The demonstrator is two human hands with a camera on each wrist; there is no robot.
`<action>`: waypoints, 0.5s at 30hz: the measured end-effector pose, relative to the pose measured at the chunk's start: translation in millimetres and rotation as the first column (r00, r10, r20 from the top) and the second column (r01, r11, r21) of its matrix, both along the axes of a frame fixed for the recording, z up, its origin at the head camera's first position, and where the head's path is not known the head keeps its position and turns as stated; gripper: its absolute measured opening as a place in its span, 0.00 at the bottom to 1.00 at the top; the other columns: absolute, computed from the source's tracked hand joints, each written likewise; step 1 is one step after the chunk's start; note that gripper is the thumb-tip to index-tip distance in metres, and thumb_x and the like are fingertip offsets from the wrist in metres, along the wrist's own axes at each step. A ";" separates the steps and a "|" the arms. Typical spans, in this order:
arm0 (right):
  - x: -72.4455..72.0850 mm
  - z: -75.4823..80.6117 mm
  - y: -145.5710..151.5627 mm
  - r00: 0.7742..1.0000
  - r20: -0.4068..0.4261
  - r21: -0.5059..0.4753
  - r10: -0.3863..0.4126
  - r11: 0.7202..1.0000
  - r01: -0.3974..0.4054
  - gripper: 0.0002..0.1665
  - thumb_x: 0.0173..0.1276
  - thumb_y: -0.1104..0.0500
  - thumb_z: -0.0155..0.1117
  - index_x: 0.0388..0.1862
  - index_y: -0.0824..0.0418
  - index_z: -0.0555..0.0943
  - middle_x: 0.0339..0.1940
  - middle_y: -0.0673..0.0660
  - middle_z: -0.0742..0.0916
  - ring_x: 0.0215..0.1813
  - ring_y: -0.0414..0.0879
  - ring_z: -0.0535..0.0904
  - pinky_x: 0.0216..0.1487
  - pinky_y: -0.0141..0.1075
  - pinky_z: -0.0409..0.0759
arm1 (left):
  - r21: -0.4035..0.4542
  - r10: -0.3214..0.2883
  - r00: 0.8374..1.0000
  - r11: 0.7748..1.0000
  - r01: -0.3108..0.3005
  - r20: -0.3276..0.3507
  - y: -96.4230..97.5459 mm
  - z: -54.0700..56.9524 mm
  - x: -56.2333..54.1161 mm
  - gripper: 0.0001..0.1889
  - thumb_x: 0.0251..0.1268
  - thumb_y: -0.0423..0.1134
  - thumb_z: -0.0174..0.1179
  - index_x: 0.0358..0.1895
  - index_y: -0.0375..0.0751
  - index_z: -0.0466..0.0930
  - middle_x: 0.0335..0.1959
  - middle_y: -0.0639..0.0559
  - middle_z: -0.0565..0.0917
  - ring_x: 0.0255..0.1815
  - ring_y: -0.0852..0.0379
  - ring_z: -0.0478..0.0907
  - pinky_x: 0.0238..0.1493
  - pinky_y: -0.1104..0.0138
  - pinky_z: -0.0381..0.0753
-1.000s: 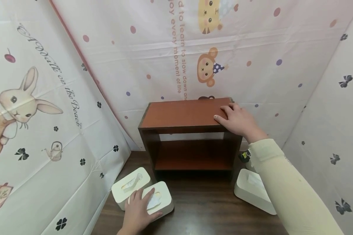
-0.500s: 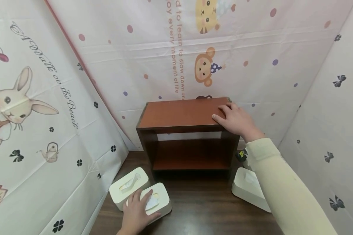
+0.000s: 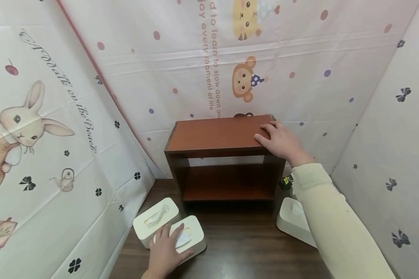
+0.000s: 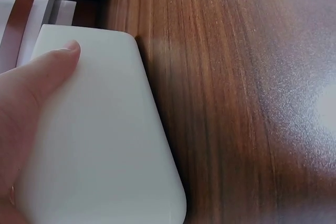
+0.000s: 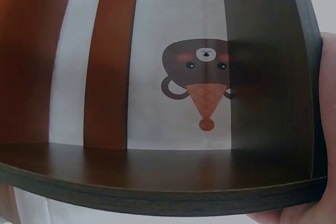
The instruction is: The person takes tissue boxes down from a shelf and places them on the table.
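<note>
My left hand grips a white tissue box at the lower left, its fingers spread over the lid near the tissue. In the left wrist view the thumb lies flat against the smooth side of that box. My right hand holds the top right corner of a small brown wooden shelf unit, fingers and thumb over the red-brown top. From the right wrist, the shelf's dark board fills much of the view, and the hand shows only at the right edge.
A second tissue box stands left of the held one. Another tissue box sits right of the shelf, partly behind the sleeve, with a small black-and-yellow object nearby. Printed cloth walls enclose the dark wooden tabletop.
The head view shifts slightly. Both hands keep their places on the tissue box and the shelf, which have not visibly moved.
</note>
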State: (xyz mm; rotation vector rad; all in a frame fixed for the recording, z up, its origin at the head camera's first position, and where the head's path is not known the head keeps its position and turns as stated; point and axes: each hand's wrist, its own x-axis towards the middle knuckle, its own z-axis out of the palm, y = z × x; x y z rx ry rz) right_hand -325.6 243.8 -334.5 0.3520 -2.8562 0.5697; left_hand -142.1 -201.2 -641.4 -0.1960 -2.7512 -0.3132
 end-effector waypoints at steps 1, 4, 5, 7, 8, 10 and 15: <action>0.0 0.1 0.4 1.000 -0.001 0.007 -0.003 1.000 0.003 0.46 0.86 0.30 0.48 0.86 0.61 0.69 0.87 0.73 0.63 0.83 0.74 0.61 0.78 0.72 0.62 | -0.001 -0.005 1.000 1.000 0.005 0.004 1.0 0.2 -1.1 0.52 0.39 0.77 0.81 0.73 0.62 0.84 0.67 0.42 0.78 0.69 0.36 0.73 0.51 0.30 0.76; 4.4 0.5 0.7 1.000 -0.004 0.054 -0.023 0.998 0.023 0.45 0.89 0.31 0.41 0.87 0.61 0.67 0.87 0.73 0.63 0.83 0.76 0.60 0.77 0.74 0.61 | -0.023 -0.017 0.999 1.000 0.018 0.036 3.0 5.0 -6.2 0.52 0.41 0.79 0.79 0.73 0.61 0.83 0.66 0.42 0.78 0.69 0.37 0.73 0.54 0.27 0.75; 8.3 -0.6 0.7 0.999 -0.013 0.079 -0.032 0.996 0.033 0.45 0.90 0.31 0.39 0.88 0.60 0.66 0.87 0.72 0.63 0.83 0.76 0.60 0.77 0.74 0.61 | -0.034 -0.021 0.998 0.999 0.023 0.056 4.1 8.0 -7.7 0.52 0.42 0.80 0.78 0.73 0.61 0.83 0.65 0.41 0.79 0.69 0.37 0.74 0.56 0.26 0.73; 19.1 -7.4 0.6 0.997 -0.057 0.127 -0.050 0.990 0.057 0.44 0.90 0.31 0.34 0.88 0.58 0.66 0.87 0.71 0.64 0.82 0.77 0.59 0.76 0.76 0.60 | -0.057 -0.031 0.994 0.998 0.037 0.101 6.1 17.1 -10.5 0.52 0.44 0.82 0.75 0.73 0.59 0.83 0.63 0.40 0.80 0.68 0.36 0.75 0.59 0.22 0.71; 25.9 -13.7 0.7 0.994 -0.096 0.144 -0.052 0.987 0.066 0.44 0.91 0.31 0.34 0.88 0.57 0.66 0.87 0.71 0.64 0.82 0.78 0.58 0.75 0.77 0.60 | -0.062 -0.036 0.992 0.997 0.044 0.123 7.1 23.0 -12.1 0.52 0.46 0.83 0.73 0.73 0.58 0.82 0.62 0.40 0.80 0.67 0.35 0.76 0.60 0.21 0.69; 41.2 -32.0 0.2 0.975 -0.219 0.148 -0.039 0.986 0.073 0.42 0.91 0.32 0.38 0.87 0.56 0.69 0.86 0.69 0.66 0.83 0.77 0.57 0.74 0.77 0.59 | -0.059 -0.046 0.988 0.997 0.055 0.151 9.6 35.2 -16.1 0.52 0.50 0.84 0.69 0.75 0.57 0.81 0.64 0.38 0.81 0.68 0.34 0.77 0.62 0.18 0.65; 83.3 -96.2 -4.3 0.855 -0.501 0.108 0.133 0.990 -0.090 0.36 0.86 0.36 0.55 0.80 0.55 0.78 0.84 0.64 0.72 0.85 0.72 0.58 0.72 0.77 0.61 | -0.011 -0.068 0.991 0.998 0.069 0.117 19.3 66.5 -31.5 0.48 0.64 0.81 0.63 0.84 0.63 0.72 0.81 0.38 0.72 0.82 0.30 0.65 0.67 0.15 0.56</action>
